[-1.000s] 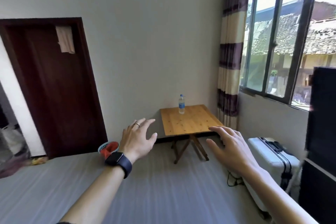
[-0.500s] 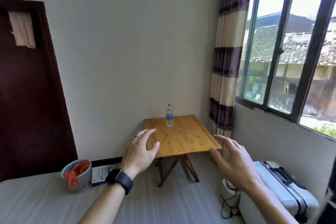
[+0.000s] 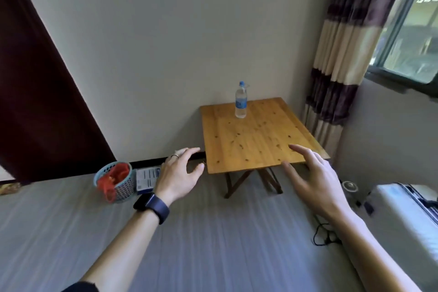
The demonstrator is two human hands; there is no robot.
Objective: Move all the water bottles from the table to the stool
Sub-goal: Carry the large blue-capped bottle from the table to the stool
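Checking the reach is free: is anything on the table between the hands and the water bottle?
Nothing visible. The water bottle stands alone near the far edge of the table; only bare wood lies between it and the open left hand and right hand. The stool is not in view.

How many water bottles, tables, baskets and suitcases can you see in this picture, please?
Water bottle: 1
Table: 1
Basket: 1
Suitcase: 1
Total: 4
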